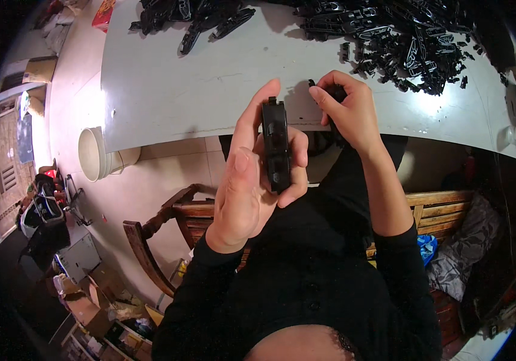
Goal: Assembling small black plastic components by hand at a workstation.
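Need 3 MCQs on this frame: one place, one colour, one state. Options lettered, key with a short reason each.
1. Where is the big pile of black parts?
A. far right of the table
B. on the floor
C. in the bucket

2. What colour is the bucket beside the table?
A. red
B. white
C. blue

3. How does the left hand stand?
A. open and empty
B. flat on the table
C. closed on a long black part

Key: 1 A, the heap lies at the tabletop's far right. 2 B, it looks pale white. 3 C, fingers wrap the part; the right hand pinches a small black piece.

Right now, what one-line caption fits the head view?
Left hand holds a long black plastic part upright while right hand pinches a small black piece beside heaped parts.
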